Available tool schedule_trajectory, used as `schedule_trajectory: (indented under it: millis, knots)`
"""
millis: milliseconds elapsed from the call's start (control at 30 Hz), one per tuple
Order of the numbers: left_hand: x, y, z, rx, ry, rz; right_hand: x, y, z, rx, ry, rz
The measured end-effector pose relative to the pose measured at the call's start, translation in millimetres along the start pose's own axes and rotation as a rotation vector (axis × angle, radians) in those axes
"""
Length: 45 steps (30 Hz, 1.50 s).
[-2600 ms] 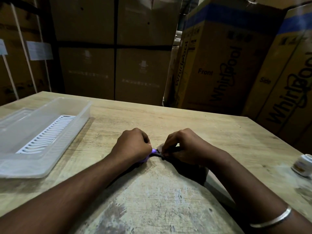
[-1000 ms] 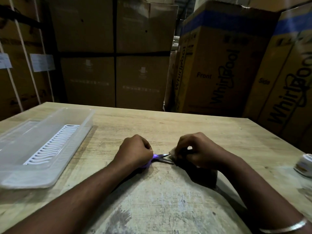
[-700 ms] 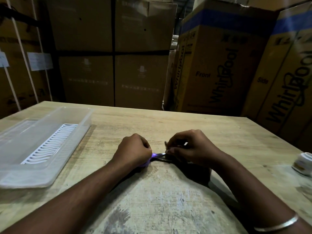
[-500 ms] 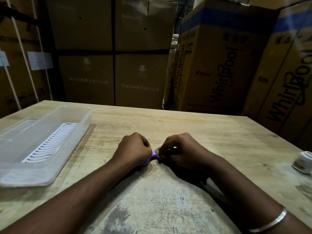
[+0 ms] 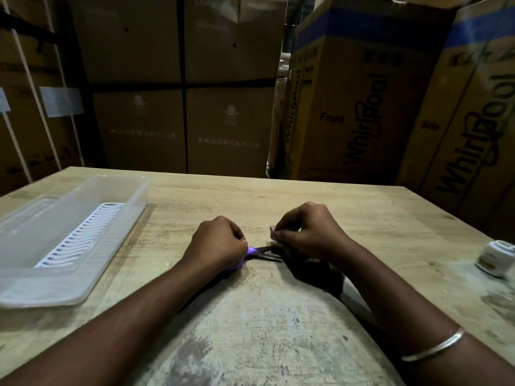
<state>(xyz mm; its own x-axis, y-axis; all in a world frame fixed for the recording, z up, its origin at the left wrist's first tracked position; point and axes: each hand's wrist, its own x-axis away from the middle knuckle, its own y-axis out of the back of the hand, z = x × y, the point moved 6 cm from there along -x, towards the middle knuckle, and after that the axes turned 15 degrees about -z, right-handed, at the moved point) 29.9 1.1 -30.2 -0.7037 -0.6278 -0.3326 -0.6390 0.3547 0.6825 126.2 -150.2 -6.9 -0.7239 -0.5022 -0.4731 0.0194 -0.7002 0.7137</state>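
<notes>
My left hand grips the purple handles of a small pair of scissors low over the wooden table. The dark blades stand apart and point right toward my right hand. My right hand pinches a small pale piece between thumb and fingertips, just above the blade tips. A dark strip lies under my right wrist, mostly hidden by the hand and its shadow. What the pale piece is cannot be made out.
A clear plastic tray with a white slotted insert sits at the left of the table. A small white jar stands near the right edge. Tall cardboard boxes stand close behind the table.
The scissor blades have spread apart again. My right hand has lifted the pale piece slightly up and away from my left hand.
</notes>
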Motion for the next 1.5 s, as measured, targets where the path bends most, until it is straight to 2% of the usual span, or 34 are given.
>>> schedule_trajectory:
  millis: [133,300,433,700,833,1033,1300,1500]
  knots:
    - [0,0,0,-0.004,0.001,-0.006,-3,-19,0,0.022,-0.068,0.045]
    - [0,0,0,-0.008,0.011,-0.004,-6,-31,-4,-0.068,-0.192,0.120]
    - [0,0,-1,-0.011,0.011,-0.003,-9,-27,-11,-0.032,-0.246,0.109]
    - [0,0,-1,-0.024,0.009,-0.010,-4,-34,0,-0.096,-0.168,0.127]
    - [0,-1,-2,-0.032,-0.002,-0.008,-7,-27,-12,-0.063,-0.215,0.133]
    - [0,0,-1,-0.051,0.001,-0.015,-4,-34,-4,-0.087,-0.182,0.116]
    - [-1,-2,0,-0.038,-0.007,-0.005,-5,-13,-24,0.069,-0.160,0.005]
    - [-5,-5,3,-0.028,-0.009,-0.012,-8,32,-62,0.250,-0.246,-0.267]
